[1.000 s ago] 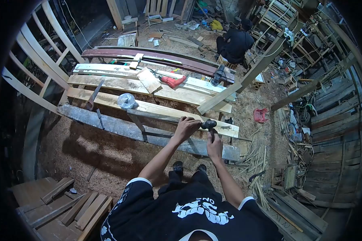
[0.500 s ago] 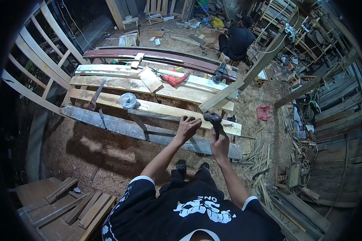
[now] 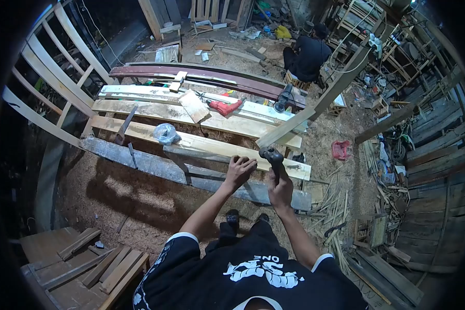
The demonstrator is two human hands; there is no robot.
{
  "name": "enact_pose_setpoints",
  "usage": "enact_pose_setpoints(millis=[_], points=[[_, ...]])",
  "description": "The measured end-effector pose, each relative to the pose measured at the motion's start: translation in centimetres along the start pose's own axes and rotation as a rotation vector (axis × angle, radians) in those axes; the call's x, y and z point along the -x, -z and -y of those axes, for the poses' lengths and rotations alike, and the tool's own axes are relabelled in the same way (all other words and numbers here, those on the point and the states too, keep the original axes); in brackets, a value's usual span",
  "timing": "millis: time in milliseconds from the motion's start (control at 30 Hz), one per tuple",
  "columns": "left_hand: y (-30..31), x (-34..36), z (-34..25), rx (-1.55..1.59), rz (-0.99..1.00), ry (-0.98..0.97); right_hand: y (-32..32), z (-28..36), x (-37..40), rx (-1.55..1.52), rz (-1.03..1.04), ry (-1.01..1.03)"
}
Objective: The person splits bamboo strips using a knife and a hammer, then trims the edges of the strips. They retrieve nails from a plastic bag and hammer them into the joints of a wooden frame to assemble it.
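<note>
My right hand [image 3: 279, 190] is wrapped round the handle of a hammer [image 3: 272, 154], whose dark head is over the right part of a light wooden board [image 3: 212, 146]. Just left of the hammer, my left hand [image 3: 239, 172] is at the board's near edge with its fingers curled together; whatever they may hold is too small to tell. A grey, worn plank [image 3: 113, 152] lies nearer to me. On the light board, further left, sits a roll of clear plastic [image 3: 165, 133]. A handsaw [image 3: 124, 126] rests across the boards at the left.
A red power drill [image 3: 225, 107] and an angle grinder [image 3: 283, 98] lie on boards behind. A slanted wooden beam [image 3: 287, 128] rises at the right. One person [image 3: 309, 56] in dark clothes sits at the back. Cut wood [image 3: 108, 268] is stacked at the lower left.
The hammer head and my right hand have shifted slightly left, and my left hand slightly left and down. The whole view has moved a little.
</note>
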State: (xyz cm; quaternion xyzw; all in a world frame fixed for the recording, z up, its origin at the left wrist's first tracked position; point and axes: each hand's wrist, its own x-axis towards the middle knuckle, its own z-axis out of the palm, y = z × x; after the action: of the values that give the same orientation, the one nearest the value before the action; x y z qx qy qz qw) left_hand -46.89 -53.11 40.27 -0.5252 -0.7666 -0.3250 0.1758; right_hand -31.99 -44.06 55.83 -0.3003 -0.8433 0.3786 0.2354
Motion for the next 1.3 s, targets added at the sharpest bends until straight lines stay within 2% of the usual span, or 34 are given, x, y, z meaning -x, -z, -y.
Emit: enact_pose_setpoints(millis=[33,100,167,233,267,300,367,400,500,533,667,767,800,933,1033,1100,1133,1200,1300], points=[[0.0,-0.1,0.2,0.002,0.005,0.001,-0.3,-0.7,0.1,0.000,0.001,-0.005],[-0.1,-0.2,0.1,0.004,0.037,0.017,-1.0,-2.8,0.0,0.271,0.146,0.065],[0.0,-0.8,0.3,-0.007,0.004,-0.003,-1.6,-3.6,-0.3,0.259,0.093,0.118],[-0.1,-0.5,0.2,-0.018,-0.025,-0.005,-0.6,-1.7,-0.2,0.046,0.078,-0.012],[0.2,-0.4,0.1,-0.032,-0.016,-0.028,-0.6,-0.8,0.0,-0.018,-0.019,0.045],[0.4,-0.5,0.1,-0.029,-0.009,-0.028,-0.7,-1.2,-0.2,-0.018,-0.019,0.037],[0.5,-0.7,-0.3,-0.029,-0.036,-0.011,-0.9,-3.1,-0.6,0.239,0.163,0.049],[0.2,-0.6,-0.2,-0.031,-0.050,-0.017,-1.0,-3.0,-0.9,0.263,0.133,0.072],[0.6,-0.4,0.1,0.034,0.002,-0.021,-0.3,-2.2,-1.0,0.103,0.040,-0.034],[1.0,-0.4,-0.1,0.026,0.042,0.003,-0.1,-2.1,-0.9,0.126,0.006,-0.007],[1.6,-1.1,0.0,0.090,0.072,0.046,0.8,-1.0,-1.3,0.111,0.073,-0.074],[0.3,-0.8,0.5,0.085,0.061,0.056,-0.3,-3.0,-0.8,0.192,0.061,0.018],[0.3,-1.0,0.4,0.100,0.008,0.049,-0.3,-2.6,-0.6,0.219,0.091,-0.033],[0.9,-1.1,0.3,0.129,0.032,0.059,-0.4,-1.6,0.0,0.203,0.111,-0.047],[1.3,-1.1,0.0,0.128,0.025,0.059,-1.0,-2.0,0.3,0.016,0.061,-0.022],[1.2,-0.9,0.0,0.130,0.032,0.068,-1.2,-2.7,0.1,0.270,0.152,-0.013],[0.9,-1.2,0.1,0.127,0.024,0.064,-0.9,-2.2,-0.3,0.270,0.147,-0.005],[0.7,-1.0,0.2,0.124,-0.025,0.035,-0.4,-0.8,-0.1,0.000,-0.004,0.037],[0.7,-0.9,0.3,0.118,0.001,0.045,-0.3,-0.6,0.3,0.042,0.053,0.011]])
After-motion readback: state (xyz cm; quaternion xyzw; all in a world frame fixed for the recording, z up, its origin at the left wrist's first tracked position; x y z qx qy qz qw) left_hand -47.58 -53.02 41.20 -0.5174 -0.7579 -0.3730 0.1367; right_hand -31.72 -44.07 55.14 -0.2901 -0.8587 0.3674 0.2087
